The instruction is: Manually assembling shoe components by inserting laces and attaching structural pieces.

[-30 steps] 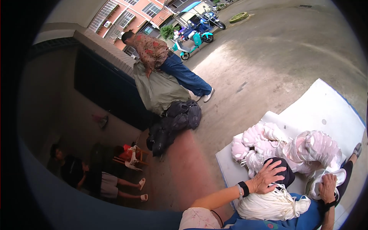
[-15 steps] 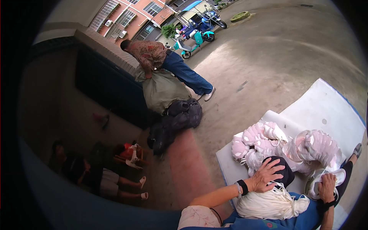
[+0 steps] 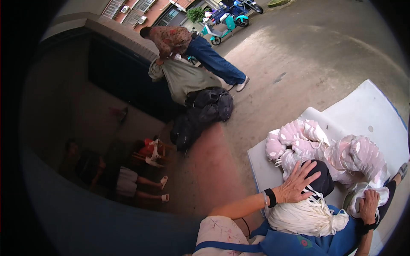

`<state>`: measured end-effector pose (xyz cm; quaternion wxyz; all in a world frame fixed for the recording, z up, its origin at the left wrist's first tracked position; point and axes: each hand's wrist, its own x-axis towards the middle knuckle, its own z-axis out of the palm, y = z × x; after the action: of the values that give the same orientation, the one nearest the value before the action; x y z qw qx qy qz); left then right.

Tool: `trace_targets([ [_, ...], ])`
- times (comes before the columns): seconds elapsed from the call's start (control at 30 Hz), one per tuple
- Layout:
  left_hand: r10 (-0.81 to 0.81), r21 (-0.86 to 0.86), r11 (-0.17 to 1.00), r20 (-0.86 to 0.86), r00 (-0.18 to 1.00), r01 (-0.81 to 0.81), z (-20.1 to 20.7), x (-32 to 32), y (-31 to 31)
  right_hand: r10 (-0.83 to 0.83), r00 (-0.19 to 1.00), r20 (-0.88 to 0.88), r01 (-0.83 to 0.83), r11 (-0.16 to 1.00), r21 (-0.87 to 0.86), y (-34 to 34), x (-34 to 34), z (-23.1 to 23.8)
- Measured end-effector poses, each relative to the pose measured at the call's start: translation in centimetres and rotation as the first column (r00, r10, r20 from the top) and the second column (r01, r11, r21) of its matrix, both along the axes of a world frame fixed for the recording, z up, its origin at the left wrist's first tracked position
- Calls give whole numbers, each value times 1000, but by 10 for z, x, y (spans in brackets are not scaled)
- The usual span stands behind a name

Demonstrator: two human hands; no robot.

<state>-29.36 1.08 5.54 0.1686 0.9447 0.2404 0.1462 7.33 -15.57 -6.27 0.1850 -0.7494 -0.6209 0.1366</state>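
Observation:
My left hand (image 3: pixel 294 184) lies with its fingers spread over my black-clad knee (image 3: pixel 321 182), beside a thick bundle of white shoelaces (image 3: pixel 301 217) on my lap. The laces rest on a blue apron (image 3: pixel 279 243). At the right, my right hand (image 3: pixel 369 206) has its fingers curled over a white shoe upper (image 3: pixel 382 196) by my other leg. Its fingertips are partly hidden against the upper. Just beyond my knee, nested pink-and-white shoe uppers (image 3: pixel 358 155) lie in curved rows.
A white sheet (image 3: pixel 367 104) lies under the uppers. Farther off, a person (image 3: pixel 173 40) bends over a large grey-green sack (image 3: pixel 188 79) next to black bags (image 3: pixel 205 109). In the shade at left, another person sits near a small wooden chair (image 3: pixel 156 151). Scooters (image 3: pixel 222 29) stand behind.
The whole view has shifted, so the yard sits higher and farther right. The bending person has drawn the sack's top leftward. My left fingers are spread a little wider; my right hand stays at the upper.

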Motion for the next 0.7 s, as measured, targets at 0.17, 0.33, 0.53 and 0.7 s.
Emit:
trace_targets([
  [0.17, -312, 52, 948, -44, 949, 314, 4, 7, 25, 68, 995, 78, -74, 994, 79, 2, 3, -4],
  [0.33, -312, 36, 950, 88, 946, 310, -6, 8, 30, 69, 992, 105, -75, 996, 54, 6, -2, 2],
  [0.53, -295, 24, 955, 89, 951, 294, -7, 3, 31, 55, 998, 18, -54, 998, -38, 6, -3, 6],
  [0.7, -296, 8, 955, 81, 952, 296, -5, 4, 28, 17, 1000, 19, -16, 1000, -13, 3, 0, -2],
])
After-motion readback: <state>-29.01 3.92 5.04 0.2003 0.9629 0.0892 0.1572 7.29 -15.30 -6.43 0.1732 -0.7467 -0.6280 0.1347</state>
